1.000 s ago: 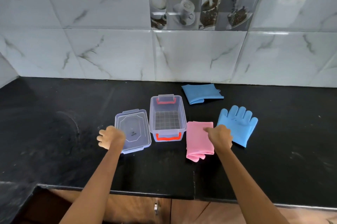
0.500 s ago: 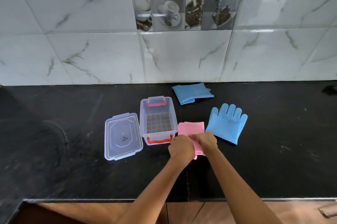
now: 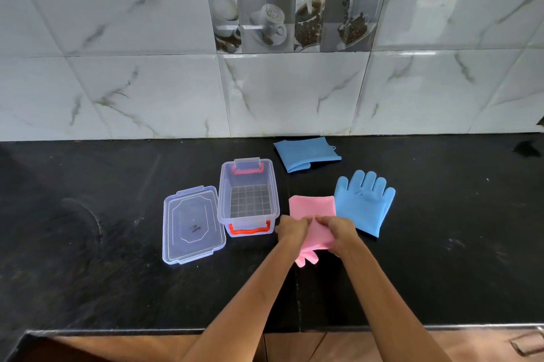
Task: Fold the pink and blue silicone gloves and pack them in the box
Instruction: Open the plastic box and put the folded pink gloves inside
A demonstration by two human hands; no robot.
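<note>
A black worktop (image 3: 88, 244) runs below a wall of marbled white tiles (image 3: 132, 38), and on it one clear box (image 3: 248, 197) stands open and empty, with a red latch at each end; take that box as the landmark. Its one clear lid (image 3: 192, 223) lies flat just to the left of it, touching or nearly touching its wall. Three gloves are in view — two blue, one pink. The spread blue glove (image 3: 363, 204) lies flat to the right of the box, fingers pointing to the wall. The folded blue glove (image 3: 306, 152) sits behind and right of the box, close to the tiles, well apart from the hands. The pink glove (image 3: 312, 208) lies just right of the box, between it and the spread blue glove, whose edge it meets; its fingers poke out at the near end. The left hand (image 3: 291, 229) and the right hand (image 3: 338, 229) both pinch the pink glove at its middle, closed on the material — nothing stands between the hands and the box's open mouth.
</note>
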